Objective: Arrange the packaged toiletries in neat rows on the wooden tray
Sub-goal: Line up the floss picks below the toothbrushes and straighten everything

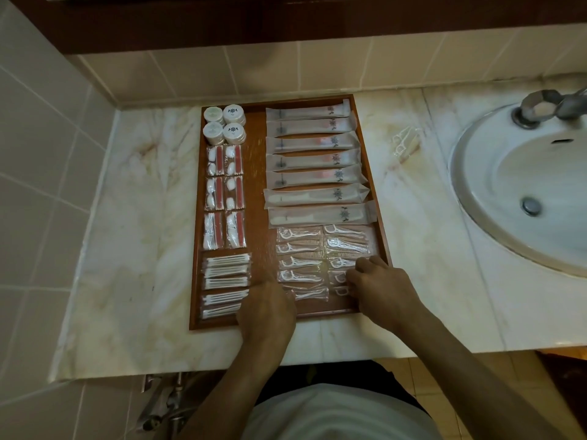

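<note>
A wooden tray (259, 188) lies on the marble counter. Round white tubs (225, 123) fill its far left corner, with red-and-white vanity packets (225, 196) and cotton-swab packets (226, 281) below them. Long toothbrush sachets (314, 163) form a column on the right. Below these lie two columns of floss-pick packets (300, 260). My left hand (266, 308) rests at the tray's near edge, fingers curled down onto the bottom left floss packet. My right hand (379, 289) has its fingertips on the lower packets of the right floss column. What the fingers hold is hidden.
One loose floss-pick packet (401, 144) lies on the counter (127, 249) between the tray and the white sink basin (521, 188). A metal tap (546, 106) stands behind the basin. Tiled walls close off the left and back.
</note>
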